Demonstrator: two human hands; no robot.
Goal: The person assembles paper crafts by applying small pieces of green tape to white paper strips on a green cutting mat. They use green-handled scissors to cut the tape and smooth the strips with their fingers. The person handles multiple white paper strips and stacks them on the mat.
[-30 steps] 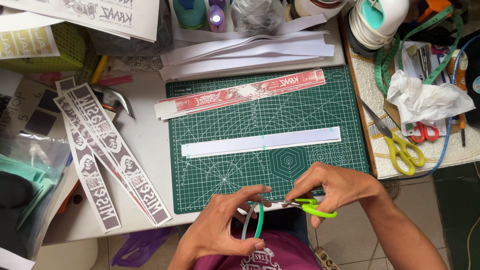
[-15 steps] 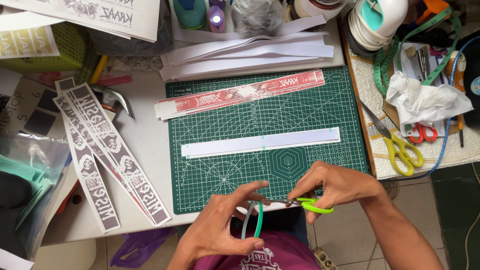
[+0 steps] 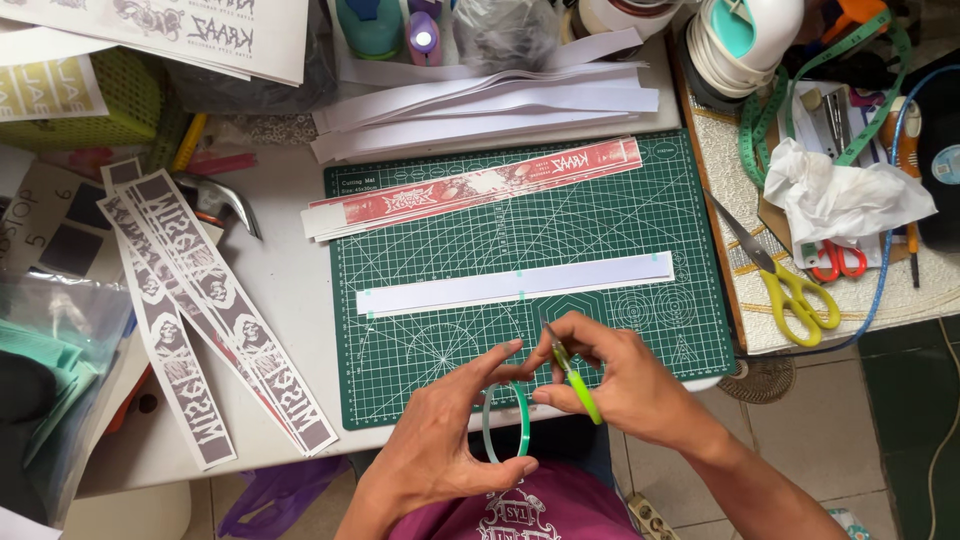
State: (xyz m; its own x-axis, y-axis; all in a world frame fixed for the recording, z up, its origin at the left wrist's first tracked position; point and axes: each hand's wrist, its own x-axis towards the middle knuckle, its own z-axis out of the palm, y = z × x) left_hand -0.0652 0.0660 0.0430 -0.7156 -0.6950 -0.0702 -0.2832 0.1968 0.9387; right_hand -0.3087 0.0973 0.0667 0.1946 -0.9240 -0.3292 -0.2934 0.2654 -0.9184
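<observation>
Head view: two hands over the near edge of one green cutting mat. Left hand pinched one thin tape ring between thumb and fingertips, held upright just off the mat's front edge. Right hand closed around one small green-handled snips, tip touching the ring's top. On the mat: one white paper strip, one stack of red printed strips. Two scissors off right: one yellow scissors, one red scissors
</observation>
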